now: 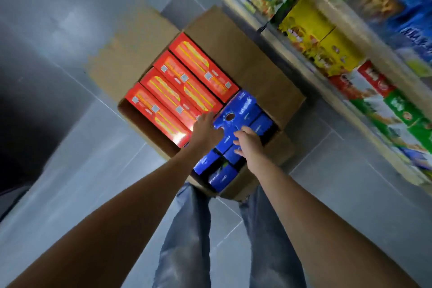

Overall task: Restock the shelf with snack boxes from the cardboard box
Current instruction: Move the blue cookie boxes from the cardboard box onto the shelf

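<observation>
An open cardboard box (264, 77) stands on the floor below me. Its left half holds several red snack boxes (184, 86) lying flat. Its right half holds several blue snack boxes (210, 166) on edge. One blue snack box (236, 112) lies tilted on top of the others. My left hand (205, 131) grips its left edge and my right hand (247, 145) grips its near right edge. The shelf (311, 72) runs along the right, stocked with yellow, green and blue packs.
Grey tiled floor (70, 147) surrounds the box. The box flaps (131, 54) spread out to the left and far side. My legs in blue jeans (187, 241) stand right behind the box. A dark area lies at the left edge.
</observation>
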`<state>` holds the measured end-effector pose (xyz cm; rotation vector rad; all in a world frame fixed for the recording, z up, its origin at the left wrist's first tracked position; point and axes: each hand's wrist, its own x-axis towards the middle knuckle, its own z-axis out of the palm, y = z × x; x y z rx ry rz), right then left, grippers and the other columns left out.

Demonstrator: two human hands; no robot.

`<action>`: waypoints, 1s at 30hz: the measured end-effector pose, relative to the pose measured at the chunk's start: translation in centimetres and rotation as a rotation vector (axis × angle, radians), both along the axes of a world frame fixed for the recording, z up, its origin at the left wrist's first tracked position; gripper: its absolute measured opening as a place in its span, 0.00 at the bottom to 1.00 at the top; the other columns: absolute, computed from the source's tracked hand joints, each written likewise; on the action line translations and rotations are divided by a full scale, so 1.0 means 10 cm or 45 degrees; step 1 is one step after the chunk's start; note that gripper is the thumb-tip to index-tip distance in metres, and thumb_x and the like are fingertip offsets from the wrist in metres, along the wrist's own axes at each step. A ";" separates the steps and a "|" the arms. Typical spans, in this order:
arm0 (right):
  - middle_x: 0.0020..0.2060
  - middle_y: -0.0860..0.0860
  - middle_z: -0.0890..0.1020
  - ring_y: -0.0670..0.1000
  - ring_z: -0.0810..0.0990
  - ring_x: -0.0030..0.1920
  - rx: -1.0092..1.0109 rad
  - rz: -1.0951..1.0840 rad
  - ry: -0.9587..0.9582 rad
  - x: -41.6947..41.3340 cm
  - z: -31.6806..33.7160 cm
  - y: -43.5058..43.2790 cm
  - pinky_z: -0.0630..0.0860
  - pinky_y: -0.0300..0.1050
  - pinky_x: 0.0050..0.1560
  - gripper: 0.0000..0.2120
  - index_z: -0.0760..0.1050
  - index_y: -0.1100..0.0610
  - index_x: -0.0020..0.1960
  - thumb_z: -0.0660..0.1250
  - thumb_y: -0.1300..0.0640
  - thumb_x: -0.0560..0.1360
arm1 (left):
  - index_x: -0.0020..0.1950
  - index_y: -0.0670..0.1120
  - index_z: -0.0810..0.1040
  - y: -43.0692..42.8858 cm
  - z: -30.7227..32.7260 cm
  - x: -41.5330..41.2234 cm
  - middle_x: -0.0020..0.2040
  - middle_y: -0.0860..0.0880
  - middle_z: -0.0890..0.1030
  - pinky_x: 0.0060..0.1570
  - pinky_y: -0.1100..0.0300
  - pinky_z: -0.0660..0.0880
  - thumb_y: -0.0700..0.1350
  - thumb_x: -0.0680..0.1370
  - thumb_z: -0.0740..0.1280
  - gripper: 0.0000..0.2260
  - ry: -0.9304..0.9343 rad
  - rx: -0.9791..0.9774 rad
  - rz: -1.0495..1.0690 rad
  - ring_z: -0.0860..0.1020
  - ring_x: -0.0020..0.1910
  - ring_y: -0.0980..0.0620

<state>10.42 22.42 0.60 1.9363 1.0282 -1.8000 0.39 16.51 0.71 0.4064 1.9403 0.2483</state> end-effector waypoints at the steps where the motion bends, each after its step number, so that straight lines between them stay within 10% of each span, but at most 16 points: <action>1: 0.66 0.61 0.72 0.60 0.73 0.64 0.004 -0.006 0.018 0.01 -0.12 -0.04 0.70 0.60 0.65 0.21 0.64 0.59 0.71 0.58 0.59 0.79 | 0.75 0.43 0.59 -0.02 -0.09 0.01 0.74 0.42 0.62 0.68 0.53 0.61 0.41 0.78 0.62 0.26 -0.006 0.000 -0.011 0.61 0.72 0.42; 8: 0.73 0.56 0.63 0.56 0.67 0.69 -0.059 -0.297 -0.061 -0.01 -0.56 -0.21 0.68 0.54 0.68 0.40 0.52 0.58 0.76 0.68 0.44 0.73 | 0.65 0.47 0.74 -0.11 -0.25 0.09 0.55 0.45 0.77 0.39 0.60 0.73 0.29 0.73 0.53 0.25 -0.108 0.104 -0.041 0.77 0.50 0.45; 14: 0.71 0.57 0.67 0.57 0.70 0.68 0.026 -0.229 -0.154 0.18 -0.49 -0.02 0.71 0.55 0.65 0.39 0.56 0.59 0.75 0.71 0.48 0.71 | 0.67 0.46 0.73 0.03 -0.06 0.07 0.67 0.44 0.72 0.43 0.57 0.72 0.25 0.71 0.51 0.30 -0.238 0.046 -0.155 0.73 0.62 0.46; 19: 0.53 0.54 0.80 0.51 0.81 0.46 0.108 -0.151 -0.016 0.25 -0.05 0.30 0.78 0.43 0.39 0.19 0.68 0.56 0.63 0.67 0.54 0.73 | 0.68 0.44 0.71 0.22 0.25 0.06 0.67 0.44 0.73 0.52 0.57 0.72 0.26 0.71 0.51 0.29 -0.177 0.173 -0.059 0.73 0.64 0.45; 27: 0.38 0.50 0.81 0.49 0.80 0.38 0.212 0.065 0.280 0.16 1.20 0.88 0.74 0.38 0.33 0.05 0.75 0.54 0.50 0.64 0.55 0.75 | 0.67 0.36 0.69 0.82 1.42 -0.27 0.66 0.39 0.71 0.55 0.62 0.64 0.35 0.78 0.60 0.17 0.137 0.534 -0.169 0.69 0.66 0.43; 30: 0.45 0.50 0.82 0.52 0.81 0.46 0.261 0.282 0.404 0.18 1.81 1.07 0.76 0.45 0.47 0.06 0.75 0.50 0.51 0.65 0.57 0.74 | 0.67 0.33 0.67 1.07 2.01 -0.38 0.67 0.37 0.69 0.63 0.56 0.61 0.46 0.77 0.61 0.23 0.232 0.644 -0.300 0.67 0.68 0.42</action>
